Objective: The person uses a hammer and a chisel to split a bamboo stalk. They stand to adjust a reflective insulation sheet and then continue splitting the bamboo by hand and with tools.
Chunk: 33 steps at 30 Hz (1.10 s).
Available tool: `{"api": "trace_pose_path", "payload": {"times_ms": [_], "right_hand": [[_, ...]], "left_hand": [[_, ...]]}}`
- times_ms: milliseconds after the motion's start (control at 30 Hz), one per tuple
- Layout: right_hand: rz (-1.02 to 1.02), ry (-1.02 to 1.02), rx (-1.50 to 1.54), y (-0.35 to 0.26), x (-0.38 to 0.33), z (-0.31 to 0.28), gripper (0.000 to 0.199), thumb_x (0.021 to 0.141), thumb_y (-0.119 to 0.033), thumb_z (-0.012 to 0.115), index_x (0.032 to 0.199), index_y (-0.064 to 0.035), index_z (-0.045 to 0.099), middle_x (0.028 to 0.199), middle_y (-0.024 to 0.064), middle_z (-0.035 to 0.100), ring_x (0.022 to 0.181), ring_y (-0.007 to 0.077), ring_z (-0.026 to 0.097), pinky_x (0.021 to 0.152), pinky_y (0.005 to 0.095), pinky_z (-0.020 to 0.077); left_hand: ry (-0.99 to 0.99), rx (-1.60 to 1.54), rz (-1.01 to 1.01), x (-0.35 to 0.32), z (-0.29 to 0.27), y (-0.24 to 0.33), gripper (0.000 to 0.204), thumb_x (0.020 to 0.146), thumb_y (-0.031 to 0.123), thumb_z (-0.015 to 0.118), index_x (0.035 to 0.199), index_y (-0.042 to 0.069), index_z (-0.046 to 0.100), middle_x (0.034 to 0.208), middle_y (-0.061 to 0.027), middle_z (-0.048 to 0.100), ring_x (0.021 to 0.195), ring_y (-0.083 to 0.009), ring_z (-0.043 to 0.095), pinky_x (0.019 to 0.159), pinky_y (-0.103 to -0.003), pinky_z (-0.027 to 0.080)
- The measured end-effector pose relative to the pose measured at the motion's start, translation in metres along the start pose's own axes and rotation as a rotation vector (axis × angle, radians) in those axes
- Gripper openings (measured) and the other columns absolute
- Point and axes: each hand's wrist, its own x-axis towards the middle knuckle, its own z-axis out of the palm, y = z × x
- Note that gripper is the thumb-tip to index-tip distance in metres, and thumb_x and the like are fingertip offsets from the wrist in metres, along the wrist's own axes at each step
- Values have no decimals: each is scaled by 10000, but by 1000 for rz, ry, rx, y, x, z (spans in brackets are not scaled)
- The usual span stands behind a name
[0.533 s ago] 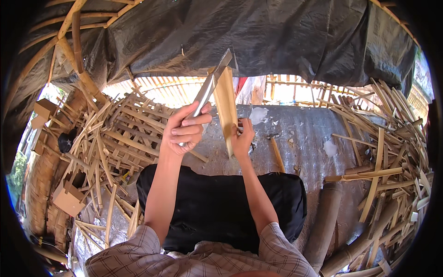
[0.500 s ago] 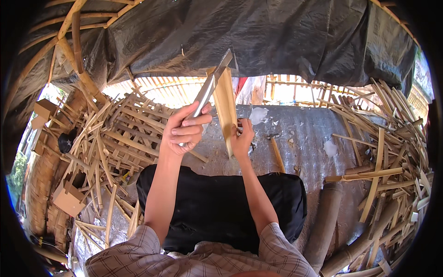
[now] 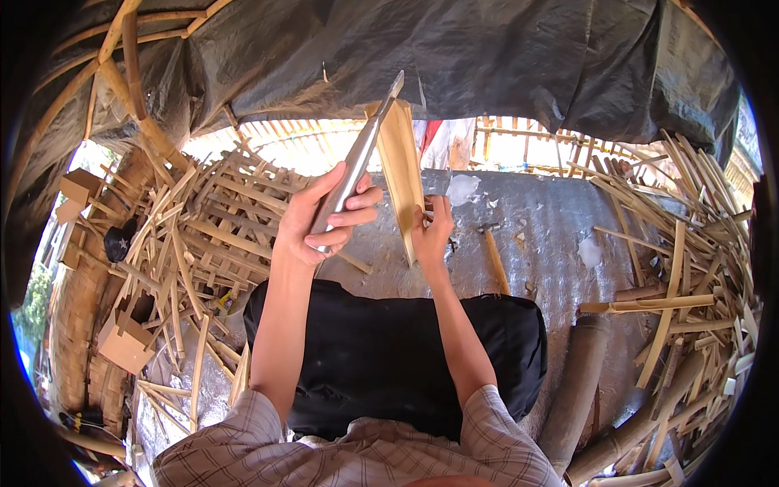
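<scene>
My left hand [image 3: 331,215] is closed around a long metal knife [image 3: 363,154], whose blade slants up and to the right, its tip above the far edge of the mat. Just right of it stands a split piece of bamboo [image 3: 399,166], pale and wide at the top, narrowing to a point low down. The fingers of my right hand [image 3: 432,230] pinch its right edge near the lower end. The upper part of the blade crosses in front of the bamboo's top left edge; whether they touch I cannot tell. A black cloth [image 3: 389,349] covers my lap under both forearms.
Split bamboo strips [image 3: 235,215] lie piled at left, more strips [image 3: 690,268] at right. A thick bamboo pole [image 3: 578,381] lies right of my lap. A cardboard box [image 3: 124,347] stands at left. Black plastic sheeting [image 3: 487,65] hangs ahead, over the silvery ground sheet [image 3: 535,219].
The knife has turned in my left hand, so its blade shows more edge-on, and its tip is slightly higher. The right hand keeps its pinch on the bamboo. The whole view has shifted slightly.
</scene>
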Motion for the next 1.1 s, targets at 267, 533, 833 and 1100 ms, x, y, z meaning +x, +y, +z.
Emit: {"api": "trace_pose_path", "payload": {"times_ms": [267,533,833,1100], "right_hand": [[-21,-45,-56,1,-1,-1,138,858,87,610,981,35,575,958,165,593,848,320,664,644,375,555],[-150,-63,-156,-4,-2,11,224,853,54,614,1065,47,542,1040,227,541,915,422,574,777,490,487],[-194,-179,-305,-68,22,-3,420,947,-163,639,1263,67,485,1154,275,502,1053,466,504,934,550,414],[138,-407,362,-103,18,-18,690,1057,-561,443,1398,39,408,1293,235,522,1266,317,507,1077,442,395]], "left_hand": [[-38,14,3,-4,-12,-1,344,1121,296,377,1011,-30,396,789,-71,377,492,-79,380,247,-167,323],[347,723,367,-12,-8,-22,234,1062,284,561,992,68,505,703,-13,467,463,-76,424,337,-236,344],[631,1300,715,0,-16,-65,393,1038,322,598,1237,-14,550,744,-43,561,611,-97,509,547,-290,424],[671,1574,785,23,-39,-95,279,974,188,566,1144,-20,493,858,-237,612,752,-397,615,672,-475,473]]}}
